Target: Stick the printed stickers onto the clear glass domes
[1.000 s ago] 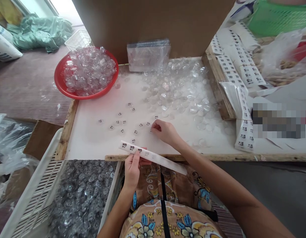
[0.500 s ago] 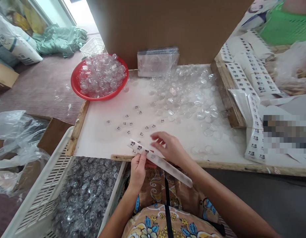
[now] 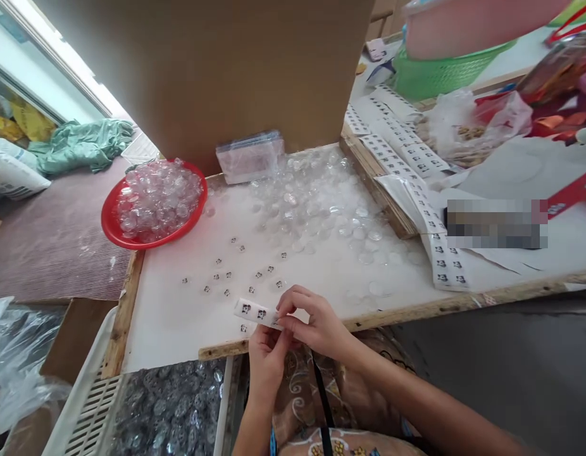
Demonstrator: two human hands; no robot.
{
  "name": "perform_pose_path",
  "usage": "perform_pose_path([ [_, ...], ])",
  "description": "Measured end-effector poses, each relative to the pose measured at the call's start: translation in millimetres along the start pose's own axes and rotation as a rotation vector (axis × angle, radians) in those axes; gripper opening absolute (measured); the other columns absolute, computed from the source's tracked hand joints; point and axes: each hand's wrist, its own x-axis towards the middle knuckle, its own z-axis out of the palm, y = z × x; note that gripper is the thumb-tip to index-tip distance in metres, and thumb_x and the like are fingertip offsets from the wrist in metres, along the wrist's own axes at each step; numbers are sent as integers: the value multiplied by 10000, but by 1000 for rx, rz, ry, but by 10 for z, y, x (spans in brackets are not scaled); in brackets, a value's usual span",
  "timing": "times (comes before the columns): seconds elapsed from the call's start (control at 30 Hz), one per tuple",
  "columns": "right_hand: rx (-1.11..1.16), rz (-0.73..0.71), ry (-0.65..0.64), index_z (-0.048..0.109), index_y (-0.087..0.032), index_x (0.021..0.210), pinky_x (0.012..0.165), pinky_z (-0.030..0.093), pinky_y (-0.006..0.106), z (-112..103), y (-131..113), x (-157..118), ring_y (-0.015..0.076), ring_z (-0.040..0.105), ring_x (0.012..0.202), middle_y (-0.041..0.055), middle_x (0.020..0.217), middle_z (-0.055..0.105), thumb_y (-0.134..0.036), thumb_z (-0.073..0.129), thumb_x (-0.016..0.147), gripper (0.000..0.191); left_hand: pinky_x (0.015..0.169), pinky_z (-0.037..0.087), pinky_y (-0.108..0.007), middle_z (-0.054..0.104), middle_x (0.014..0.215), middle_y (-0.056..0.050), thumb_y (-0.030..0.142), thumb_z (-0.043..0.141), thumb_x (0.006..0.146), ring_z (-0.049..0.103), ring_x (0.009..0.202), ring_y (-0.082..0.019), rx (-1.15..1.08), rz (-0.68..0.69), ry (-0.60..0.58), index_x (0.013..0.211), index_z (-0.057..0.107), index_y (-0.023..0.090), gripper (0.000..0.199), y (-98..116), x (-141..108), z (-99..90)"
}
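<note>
My left hand (image 3: 267,358) grips a white sticker strip (image 3: 254,311) printed with small black figures, near the board's front edge. Thumb and forefinger of my right hand (image 3: 312,320) are pinched together on the same strip, right beside the left fingertips. Part of the strip is hidden behind the fingers. Small clear discs bearing black figures (image 3: 228,275) lie scattered on the white board (image 3: 164,323) beyond and left of my hands. Many plain clear discs (image 3: 321,202) are spread over the board's back right.
A red bowl (image 3: 198,218) heaped with clear discs stands at the back left, beside a stack of clear bags (image 3: 250,158). A large cardboard panel (image 3: 217,69) rises behind. More sticker strips (image 3: 438,244) lie right. Below left, a white crate (image 3: 91,411) adjoins many discs.
My right hand has come down onto the strip and now pinches it beside my left hand. The camera view has turned to the right and tilted.
</note>
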Motion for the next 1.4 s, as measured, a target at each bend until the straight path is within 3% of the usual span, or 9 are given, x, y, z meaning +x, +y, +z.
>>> perform_pose_path([
  [0.13, 64, 121, 235, 577, -205, 817, 646, 456, 272, -539, 101, 41, 146, 553, 714, 17, 772, 598, -336, 606, 853, 139, 623, 567, -288, 688, 769, -35, 371, 745, 756, 647, 695, -179, 37, -10, 21, 877, 666, 152, 262, 44, 48, 22],
  [0.23, -145, 223, 373, 583, -200, 806, 617, 428, 270, -1019, 234, -63, 141, 521, 671, 10, 731, 584, -398, 634, 821, 205, 632, 582, -306, 684, 739, -33, 381, 744, 751, 652, 675, -181, 73, -6, 15, 850, 665, 148, 265, 39, 71, 5],
  [0.37, -381, 371, 216, 609, -195, 790, 545, 382, 263, -1304, 295, -316, 135, 478, 600, 6, 673, 580, -420, 599, 823, 227, 634, 584, -304, 689, 735, -32, 384, 751, 740, 654, 662, -179, 94, 12, 2, 854, 675, 146, 274, 21, 82, -9],
  [0.53, -507, 476, 75, 605, -205, 747, 554, 384, 264, -1229, 254, -414, 143, 518, 591, 0, 656, 615, -339, 561, 798, 151, 614, 576, -283, 689, 734, -30, 381, 759, 730, 655, 664, -176, 90, 26, 11, 857, 673, 147, 280, 51, 67, 15],
  [0.9, -774, 438, 51, 603, -209, 767, 604, 374, 261, -1103, 328, -384, 159, 567, 657, 23, 744, 637, -187, 527, 806, 88, 599, 559, -278, 692, 708, -27, 384, 769, 714, 652, 607, -171, 95, 29, 25, 844, 672, 149, 285, 91, 12, 43],
  [1.1, -912, 346, 71, 634, -192, 812, 655, 378, 268, -654, 383, -74, 181, 583, 784, 78, 912, 614, -152, 525, 863, 128, 606, 560, -274, 685, 700, -21, 374, 760, 731, 651, 610, -165, 107, 34, 12, 832, 668, 149, 264, 70, 38, 35],
  [1.23, -732, 296, 72, 578, -178, 1135, 692, 411, 268, -416, 407, 159, 171, 609, 790, 58, 921, 659, -109, 532, 864, 283, 616, 573, -287, 693, 714, -23, 367, 759, 736, 658, 615, -169, 105, 56, 14, 852, 666, 148, 265, -8, 64, -39],
  [1.3, -644, 282, 78, 525, -190, 1218, 697, 424, 262, -489, 368, 140, 159, 619, 790, 45, 933, 673, -101, 530, 866, 363, 623, 576, -291, 697, 715, -23, 359, 758, 740, 663, 611, -171, 111, 62, 14, 853, 667, 149, 255, -42, 68, -71],
  [1.4, -711, 330, 124, 589, -203, 1082, 703, 432, 270, -841, 253, -71, 165, 623, 815, 56, 988, 661, -169, 570, 874, 211, 644, 578, -291, 709, 735, -26, 351, 758, 744, 674, 633, -176, 109, 56, -2, 865, 676, 154, 245, -62, 69, -84],
])
